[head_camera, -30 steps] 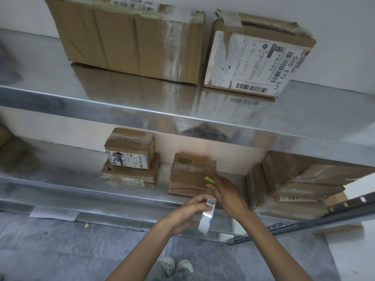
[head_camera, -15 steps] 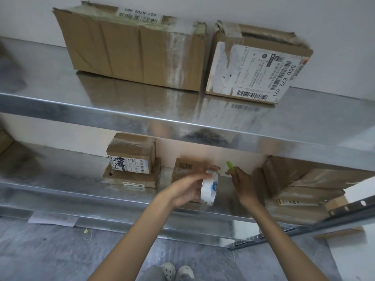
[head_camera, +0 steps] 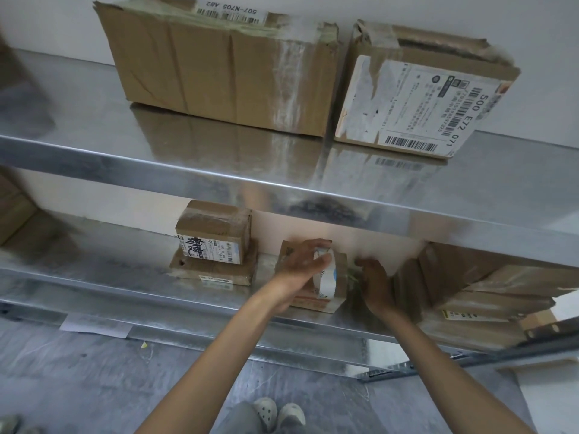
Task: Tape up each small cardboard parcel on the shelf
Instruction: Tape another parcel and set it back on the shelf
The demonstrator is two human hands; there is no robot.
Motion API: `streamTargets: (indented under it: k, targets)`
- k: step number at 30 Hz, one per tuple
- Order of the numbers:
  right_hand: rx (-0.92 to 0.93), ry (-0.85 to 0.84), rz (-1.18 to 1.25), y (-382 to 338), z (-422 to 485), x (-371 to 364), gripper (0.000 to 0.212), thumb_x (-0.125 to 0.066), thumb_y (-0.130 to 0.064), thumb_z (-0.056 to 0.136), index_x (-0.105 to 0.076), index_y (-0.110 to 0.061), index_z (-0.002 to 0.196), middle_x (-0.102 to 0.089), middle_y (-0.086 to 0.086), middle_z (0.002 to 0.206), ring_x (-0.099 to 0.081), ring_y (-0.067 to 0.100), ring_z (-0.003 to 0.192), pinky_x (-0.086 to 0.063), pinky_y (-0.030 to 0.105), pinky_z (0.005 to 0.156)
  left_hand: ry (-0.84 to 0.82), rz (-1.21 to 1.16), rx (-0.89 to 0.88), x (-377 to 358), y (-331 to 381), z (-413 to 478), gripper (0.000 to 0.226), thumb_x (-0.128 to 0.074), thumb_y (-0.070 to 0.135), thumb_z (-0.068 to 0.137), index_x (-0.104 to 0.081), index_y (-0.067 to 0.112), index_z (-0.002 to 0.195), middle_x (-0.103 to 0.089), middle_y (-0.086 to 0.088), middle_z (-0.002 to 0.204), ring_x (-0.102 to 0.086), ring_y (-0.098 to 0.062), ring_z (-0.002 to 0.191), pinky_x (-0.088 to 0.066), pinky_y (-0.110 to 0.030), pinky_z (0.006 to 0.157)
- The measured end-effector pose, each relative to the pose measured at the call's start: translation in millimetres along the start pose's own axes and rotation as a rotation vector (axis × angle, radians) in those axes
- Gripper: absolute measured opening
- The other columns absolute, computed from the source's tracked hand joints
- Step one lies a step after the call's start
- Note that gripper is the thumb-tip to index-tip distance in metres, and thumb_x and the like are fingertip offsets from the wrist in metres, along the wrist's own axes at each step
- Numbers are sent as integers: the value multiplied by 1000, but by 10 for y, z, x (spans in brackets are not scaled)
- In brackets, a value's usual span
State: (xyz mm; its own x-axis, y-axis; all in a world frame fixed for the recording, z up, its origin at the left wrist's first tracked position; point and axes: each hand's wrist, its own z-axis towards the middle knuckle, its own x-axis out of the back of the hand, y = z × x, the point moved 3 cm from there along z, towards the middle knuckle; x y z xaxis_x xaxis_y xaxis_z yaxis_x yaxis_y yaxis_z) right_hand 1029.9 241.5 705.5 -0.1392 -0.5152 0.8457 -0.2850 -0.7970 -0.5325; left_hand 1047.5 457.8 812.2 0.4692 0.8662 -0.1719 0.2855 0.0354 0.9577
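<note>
A small cardboard parcel (head_camera: 316, 303) stands on the lower metal shelf (head_camera: 125, 286), mostly covered by my hands. My left hand (head_camera: 297, 267) grips a white tape roll (head_camera: 327, 281) in front of the parcel's top. My right hand (head_camera: 374, 285) is against the parcel's right side with its fingers curled; a small green thing (head_camera: 354, 267) shows blurred at its fingertips. Left of this parcel, one taped small parcel (head_camera: 216, 236) with a scribbled label lies on a flatter parcel (head_camera: 213, 270).
The upper shelf (head_camera: 282, 189) overhangs my hands and carries a large brown box (head_camera: 219, 67) and a labelled box (head_camera: 416, 98). Leaning boxes (head_camera: 470, 277) crowd the lower shelf's right end. Another box (head_camera: 12, 208) sits at far left. My shoes (head_camera: 279, 411) are on the floor below.
Both hands rose from the shelf's front edge to the small parcel. The left hand carried the tape roll up over the parcel; the right hand moved to its right side.
</note>
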Motion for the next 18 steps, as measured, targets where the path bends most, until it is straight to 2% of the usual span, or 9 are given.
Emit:
streamTargets:
  k: [3, 5, 7, 9, 10, 13, 15, 16, 18]
  targets:
    - [-9, 153, 206, -493, -184, 423, 19, -50, -5, 93, -67, -11, 94, -67, 7, 99, -62, 22, 96, -40, 15, 79, 99, 141, -35, 22, 23, 86, 36, -62, 49, 86, -56, 39, 119, -53, 13, 121, -53, -10, 115, -49, -33, 97]
    - [-85, 84, 492, -872, -358, 627, 28, -45, -17, 98, -68, -16, 82, -72, -2, 82, -67, 15, 81, -46, 15, 71, 150, 259, -67, 24, 11, 150, 40, -61, 65, 73, -53, 50, 110, -55, 11, 120, -56, -15, 115, -52, -41, 94]
    - [-160, -139, 826, -1178, -510, 683, 35, -40, -28, 101, -70, -19, 86, -74, -1, 82, -70, 15, 81, -54, 23, 77, 140, 315, -121, -30, 1, 186, 39, -63, 56, 81, -49, 45, 116, -56, 5, 122, -57, -17, 113, -54, -29, 90]
    - [-158, -280, 1011, -1355, -590, 699, 34, -37, -28, 102, -68, -16, 99, -74, 4, 96, -69, 18, 94, -54, 31, 87, 129, 379, -176, -84, 40, 182, 36, -60, 41, 91, -48, 34, 124, -55, 9, 119, -55, -9, 106, -45, -4, 80]
    - [-149, -296, 1051, -1391, -589, 708, 33, -37, -26, 102, -67, -13, 104, -73, 7, 102, -68, 20, 100, -52, 34, 91, 125, 419, -178, -98, 67, 169, 34, -58, 38, 93, -49, 31, 125, -55, 12, 114, -54, -6, 100, -41, -1, 75]
    - [-152, -331, 1215, -1439, -601, 723, 34, -35, -21, 103, -64, -5, 109, -69, 14, 110, -64, 26, 106, -50, 37, 94, 58, 375, -172, -95, 120, 175, 22, -60, 34, 92, -55, 31, 114, -59, 13, 100, -57, -5, 83, -45, -12, 72]
    - [-148, -343, 1277, -1423, -625, 700, 34, -35, -20, 102, -61, -1, 113, -68, 16, 111, -64, 26, 105, -51, 35, 92, 49, 418, -175, -58, 192, 191, 19, -67, 33, 87, -60, 35, 105, -57, 15, 105, -57, 1, 90, -45, -11, 80]
    - [-133, -328, 1253, -1408, -632, 688, 34, -35, -19, 102, -60, 1, 114, -68, 17, 108, -65, 27, 101, -51, 35, 89, 60, 449, -176, -28, 236, 206, 17, -68, 37, 83, -63, 37, 99, -57, 15, 107, -56, 3, 95, -44, -10, 84]
    - [-91, -265, 1137, -1392, -638, 671, 33, -36, -18, 102, -59, 4, 109, -66, 18, 89, -63, 29, 83, -51, 33, 78, 70, 462, -149, 38, 329, 230, 20, -62, 49, 74, -71, 39, 89, -62, 12, 106, -60, -1, 97, -46, -21, 87]
